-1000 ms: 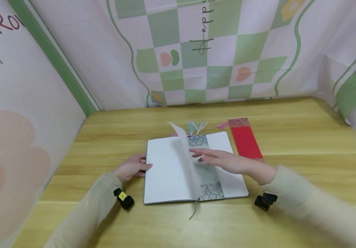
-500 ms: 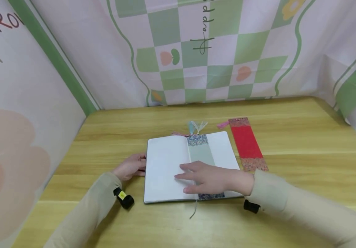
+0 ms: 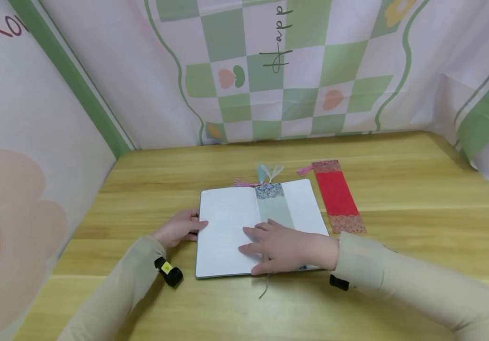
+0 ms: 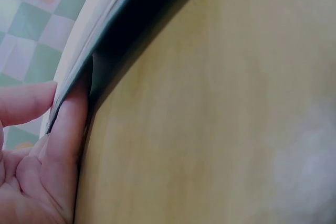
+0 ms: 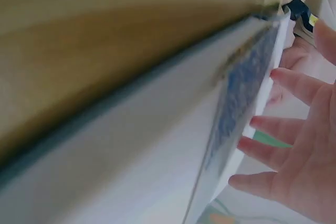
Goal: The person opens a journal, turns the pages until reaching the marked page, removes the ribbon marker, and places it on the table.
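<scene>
An open notebook [image 3: 226, 222] with white pages lies on the wooden table. My left hand [image 3: 179, 228] pinches its left edge, thumb over the page and fingers beneath the cover; the left wrist view shows one finger [image 4: 69, 129] tucked under the dark cover. Along the inner side of the right page lies a pale green bookmark [image 3: 275, 210] with a blue patterned end. My right hand [image 3: 293, 246] reaches across it with fingers spread, fingertips at the left page near the fold. It hides the bookmark's lower part. From below, the right wrist view shows these fingers straight [image 5: 278, 127].
A red bookmark [image 3: 337, 194] with a pink tassel lies right of the notebook. Pink, blue and white tassels [image 3: 271, 173] stick out past the notebook's top edge. A grey ribbon [image 3: 264, 288] hangs from its bottom. Patterned cloth [image 3: 270, 104] stands behind the table.
The page that stood upright at the fold now lies flat on the left. My right hand has moved left and down onto the notebook. My left thumb is back on top of the page.
</scene>
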Demonstrator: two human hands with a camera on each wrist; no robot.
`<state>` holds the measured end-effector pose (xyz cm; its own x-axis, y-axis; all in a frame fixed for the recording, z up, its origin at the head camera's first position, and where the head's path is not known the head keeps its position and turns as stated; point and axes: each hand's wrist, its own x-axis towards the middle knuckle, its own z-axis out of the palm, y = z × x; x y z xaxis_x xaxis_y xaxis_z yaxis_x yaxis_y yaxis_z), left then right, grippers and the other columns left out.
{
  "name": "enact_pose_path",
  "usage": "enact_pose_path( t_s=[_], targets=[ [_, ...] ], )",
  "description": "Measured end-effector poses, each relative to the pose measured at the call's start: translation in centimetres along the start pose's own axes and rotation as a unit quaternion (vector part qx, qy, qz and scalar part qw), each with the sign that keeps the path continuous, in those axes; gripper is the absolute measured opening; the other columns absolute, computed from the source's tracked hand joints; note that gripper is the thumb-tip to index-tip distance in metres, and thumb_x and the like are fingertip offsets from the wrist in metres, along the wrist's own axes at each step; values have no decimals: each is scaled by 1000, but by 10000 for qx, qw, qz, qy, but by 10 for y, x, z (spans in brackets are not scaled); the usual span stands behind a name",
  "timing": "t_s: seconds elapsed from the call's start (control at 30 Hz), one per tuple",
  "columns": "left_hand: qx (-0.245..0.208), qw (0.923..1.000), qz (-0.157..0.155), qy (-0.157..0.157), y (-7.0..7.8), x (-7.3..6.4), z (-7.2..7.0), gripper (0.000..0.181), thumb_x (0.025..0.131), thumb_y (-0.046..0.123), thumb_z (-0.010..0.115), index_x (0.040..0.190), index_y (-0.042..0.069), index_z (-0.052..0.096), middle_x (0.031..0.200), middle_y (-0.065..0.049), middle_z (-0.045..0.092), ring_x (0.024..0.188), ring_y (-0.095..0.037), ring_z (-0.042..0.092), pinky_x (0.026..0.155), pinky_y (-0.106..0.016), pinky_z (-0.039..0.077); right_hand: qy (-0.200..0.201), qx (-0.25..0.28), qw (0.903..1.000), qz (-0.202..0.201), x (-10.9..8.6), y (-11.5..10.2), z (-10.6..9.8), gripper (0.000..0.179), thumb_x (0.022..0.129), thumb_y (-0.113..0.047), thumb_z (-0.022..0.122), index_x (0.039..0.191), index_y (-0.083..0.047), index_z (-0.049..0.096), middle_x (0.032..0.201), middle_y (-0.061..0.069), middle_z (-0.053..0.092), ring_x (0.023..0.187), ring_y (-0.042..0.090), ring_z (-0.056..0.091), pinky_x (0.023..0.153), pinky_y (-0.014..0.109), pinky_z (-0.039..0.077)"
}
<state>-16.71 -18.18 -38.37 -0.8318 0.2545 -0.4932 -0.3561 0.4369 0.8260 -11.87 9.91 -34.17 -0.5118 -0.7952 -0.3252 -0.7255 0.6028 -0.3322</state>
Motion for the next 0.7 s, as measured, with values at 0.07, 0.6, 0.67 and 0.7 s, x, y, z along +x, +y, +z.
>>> enact_pose_path(
  t_s=[0.07,0.6,0.67,0.7],
  targets=[
    [48,10000,28,10,0,0,0,40,96,16,55,130,-3,44,104,-9,61,83,-11,57,71,-25,51,49,199,9998,-35,1,4,-3,61,90,-53,54,142,-22,43,154,10,27,141,32,25,114,56,16],
    [-6,10000,-1,62,0,-2,2,42,96,13,55,134,-2,42,111,-12,61,86,-12,58,74,-26,52,1401,668,9827,1012,2,76,-21,78,76,-38,77,140,-6,44,145,20,40,134,42,34,107,55,31],
    [7,10000,-1,74,1,-2,2,42,96,13,55,133,-2,43,109,-11,60,86,-12,58,73,-26,52,1467,593,9813,1097,2,81,-23,80,75,-38,79,139,-5,44,144,20,41,133,42,35,107,54,32],
    [20,10000,-2,79,1,-2,2,41,96,13,55,133,-2,43,108,-11,60,86,-12,58,73,-26,52,1498,540,9807,1135,3,84,-23,81,74,-38,79,139,-5,44,144,20,41,133,42,35,107,54,32]
  ],
)
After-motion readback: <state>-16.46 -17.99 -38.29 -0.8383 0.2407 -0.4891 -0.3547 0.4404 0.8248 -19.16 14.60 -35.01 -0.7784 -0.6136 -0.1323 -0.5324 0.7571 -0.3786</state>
